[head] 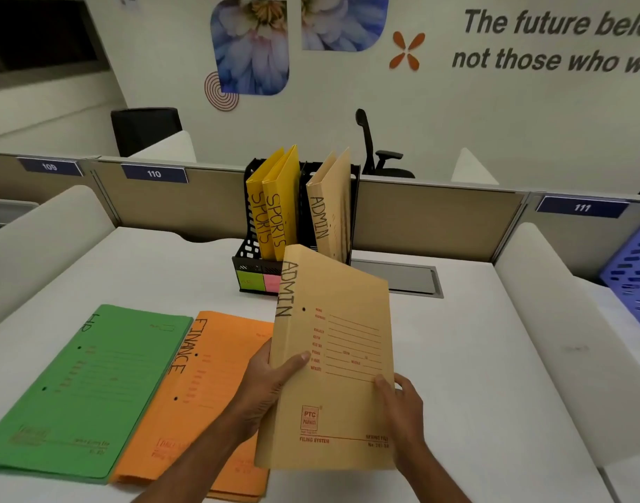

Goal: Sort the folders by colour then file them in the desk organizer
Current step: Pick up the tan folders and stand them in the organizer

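My left hand [271,381] and right hand [401,404] pinch the ADMIN folder [342,343] low down; tilted so, it may snag the filed twin [329,216] in the organizer [249,265].

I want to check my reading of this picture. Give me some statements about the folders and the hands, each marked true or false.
1. The left hand and the right hand both hold the raised ADMIN folder. True.
2. The green folder stands in the desk organizer. False: it lies flat on the desk, beside the orange folder.
3. Two yellow SPORTS folders stand in the organizer. True.
4. The organizer holds no ADMIN folder. False: a filed ADMIN folder stands in it, right of the yellow ones.
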{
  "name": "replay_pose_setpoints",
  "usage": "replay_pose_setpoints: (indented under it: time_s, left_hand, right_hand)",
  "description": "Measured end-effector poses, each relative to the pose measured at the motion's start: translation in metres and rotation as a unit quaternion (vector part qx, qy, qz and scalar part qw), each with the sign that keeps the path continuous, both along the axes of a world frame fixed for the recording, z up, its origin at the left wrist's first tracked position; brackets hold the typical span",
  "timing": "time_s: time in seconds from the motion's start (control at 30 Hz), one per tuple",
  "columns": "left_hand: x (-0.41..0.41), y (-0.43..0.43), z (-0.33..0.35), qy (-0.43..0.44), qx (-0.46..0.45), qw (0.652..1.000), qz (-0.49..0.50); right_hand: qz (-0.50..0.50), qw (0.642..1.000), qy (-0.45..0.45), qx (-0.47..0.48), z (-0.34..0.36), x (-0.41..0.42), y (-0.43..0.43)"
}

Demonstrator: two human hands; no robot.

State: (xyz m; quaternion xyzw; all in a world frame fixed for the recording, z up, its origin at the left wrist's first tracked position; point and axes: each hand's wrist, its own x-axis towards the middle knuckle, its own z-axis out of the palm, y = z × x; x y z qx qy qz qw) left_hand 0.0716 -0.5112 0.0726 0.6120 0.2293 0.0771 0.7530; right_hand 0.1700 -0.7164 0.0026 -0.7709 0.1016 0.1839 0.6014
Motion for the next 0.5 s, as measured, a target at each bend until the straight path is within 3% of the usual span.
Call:
replay_pose_setpoints:
  time_s: [0.27,0.5]
  left_hand:
    - [0.037,0.023,0.041,-0.021,0.05,0.998,0.038]
    - [0.075,0.037,0.076,-0.107,0.069,0.984,0.124]
  right_hand:
    - [0.047,0.997,-0.064,0.009,0.029,0.038,0.03]
    - [0.061,0.994,-0.096,0.004,0.057,0.063,0.06]
